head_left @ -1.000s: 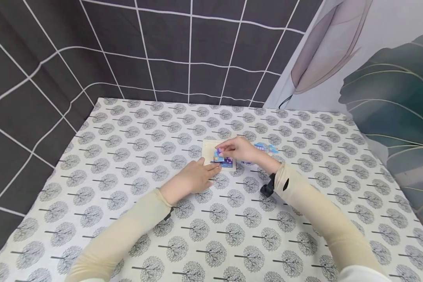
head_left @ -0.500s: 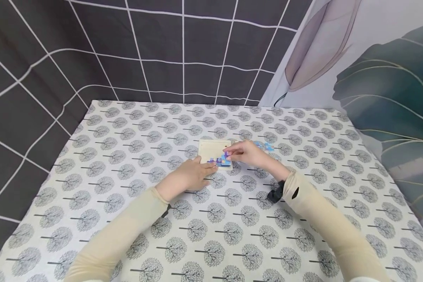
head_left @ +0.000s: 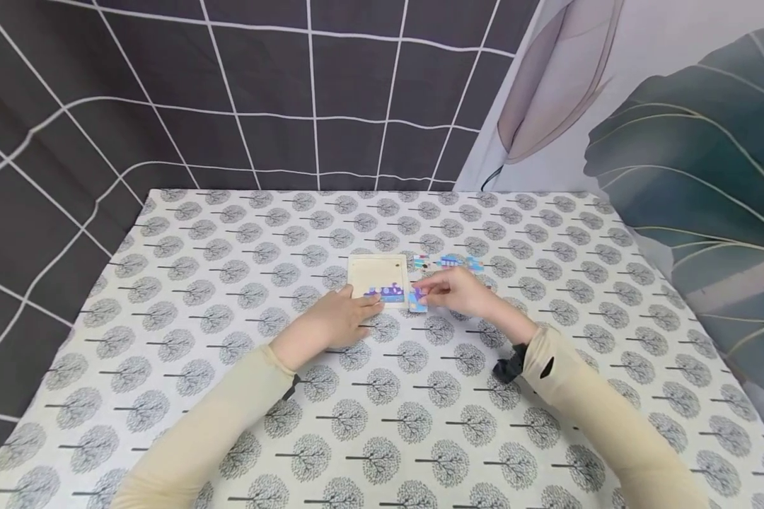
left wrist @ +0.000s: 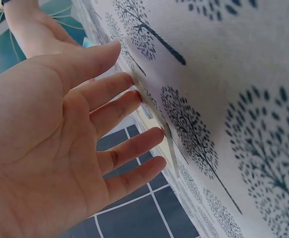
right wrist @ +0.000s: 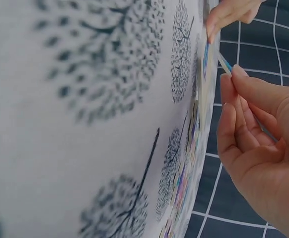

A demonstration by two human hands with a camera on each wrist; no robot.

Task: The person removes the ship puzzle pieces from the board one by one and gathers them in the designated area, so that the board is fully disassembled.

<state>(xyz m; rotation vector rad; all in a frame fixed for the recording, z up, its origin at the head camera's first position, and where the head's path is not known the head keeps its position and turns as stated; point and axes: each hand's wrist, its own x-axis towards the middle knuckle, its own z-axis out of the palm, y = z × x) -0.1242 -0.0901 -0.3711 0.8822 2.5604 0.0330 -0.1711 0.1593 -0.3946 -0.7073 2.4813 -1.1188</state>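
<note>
A shallow pale wooden puzzle tray (head_left: 377, 270) lies on the cloth, with joined purple and blue puzzle pieces (head_left: 387, 292) along its near side. My left hand (head_left: 334, 318) rests its spread fingers on the tray's near-left edge; in the left wrist view those fingers (left wrist: 134, 144) look nearly straight. Just off the tray's right edge, my right hand (head_left: 458, 291) pinches a blue and purple puzzle piece (head_left: 418, 301). The right wrist view shows that thin piece (right wrist: 224, 63) tilted, raised above the cloth between thumb and fingertips.
Several loose colourful puzzle pieces (head_left: 450, 262) lie right of and behind the tray, partly hidden by the right hand. A tree-print cloth (head_left: 229, 410) covers the table. Behind it hangs a dark grid-patterned curtain (head_left: 261, 85).
The right hand has carried its puzzle piece from above the tray's near side to just beyond its right edge. The left hand stays at the tray. The head view has shifted slightly.
</note>
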